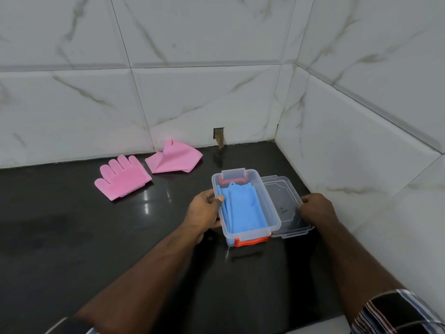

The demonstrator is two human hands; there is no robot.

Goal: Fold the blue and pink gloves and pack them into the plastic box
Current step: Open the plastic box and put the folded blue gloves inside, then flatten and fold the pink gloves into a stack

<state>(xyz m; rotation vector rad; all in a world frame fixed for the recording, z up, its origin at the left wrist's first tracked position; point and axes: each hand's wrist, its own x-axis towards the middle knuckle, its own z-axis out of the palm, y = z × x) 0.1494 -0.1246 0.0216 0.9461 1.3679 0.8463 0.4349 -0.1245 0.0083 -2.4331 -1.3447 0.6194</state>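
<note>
Nearest to me, my left hand (207, 210) grips the left wall of the clear rectangular plastic box with orange latches (250, 233), thumb hooked over the rim and touching the folded blue rubber gloves (243, 210) that lie flat inside. My right hand (317, 209) is curled round the outer edge of the clear plastic lid (285, 201), which lies opened flat, touching the box on the side away from my left hand.

Step in hand, as I judge it: steady the box and keep it open for the pink gloves. Hold the box wall firmly with the left hand so it does not slide on the glossy black stone counter (120, 237). Keep the lid flat and clear of the opening. Press the blue layer down so room remains on top.

Beyond my left hand, well apart from the box, the pink bristled rubber glove (122, 178) lies spread, fingers toward the white marble-patterned wall tiles (192, 97). Just beside it, the second pink glove (174, 160) lies partly folded against the wall.
</note>
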